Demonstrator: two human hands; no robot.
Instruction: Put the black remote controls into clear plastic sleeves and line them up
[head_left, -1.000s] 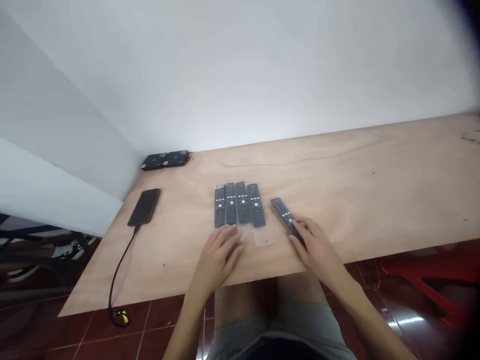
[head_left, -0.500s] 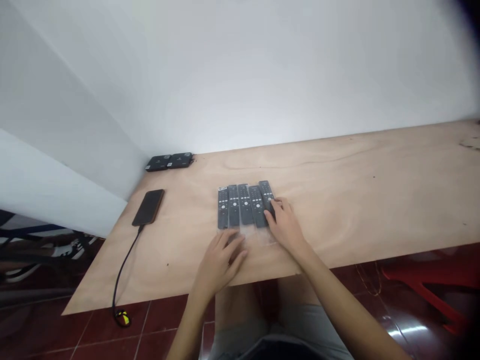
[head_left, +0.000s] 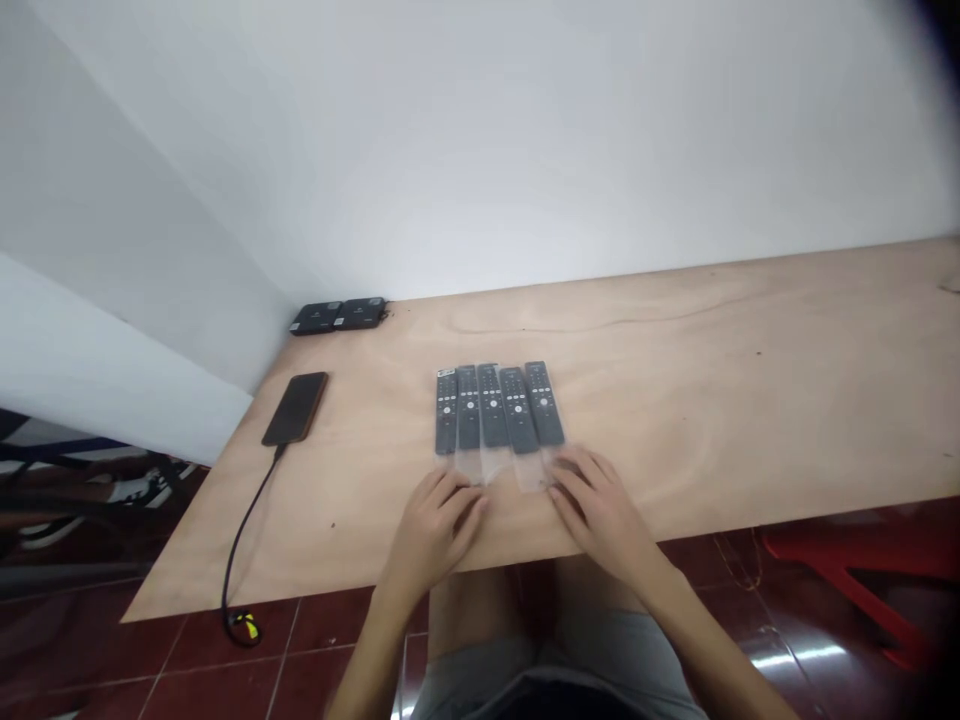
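Five black remote controls (head_left: 493, 405) are laid side by side on a plywood surface (head_left: 712, 400), close together and nearly parallel. Each is enclosed in a clear plastic sleeve (head_left: 529, 470), with the sleeve ends directed toward the person. The left hand (head_left: 439, 530) and the right hand (head_left: 600, 520) are held open, with the fingers lightly curled, and no remote is gripped. The right hand's fingertips (head_left: 559, 482) are placed on or just over the sleeve ends, while the left hand is kept just beside them.

Farther left, a black smartphone (head_left: 295, 408) is laid on the surface, and a black cable (head_left: 247, 540) is run from it over the near edge. Two small black boxes (head_left: 339, 316) are placed in the far corner. A red tiled floor (head_left: 322, 620) is seen below.
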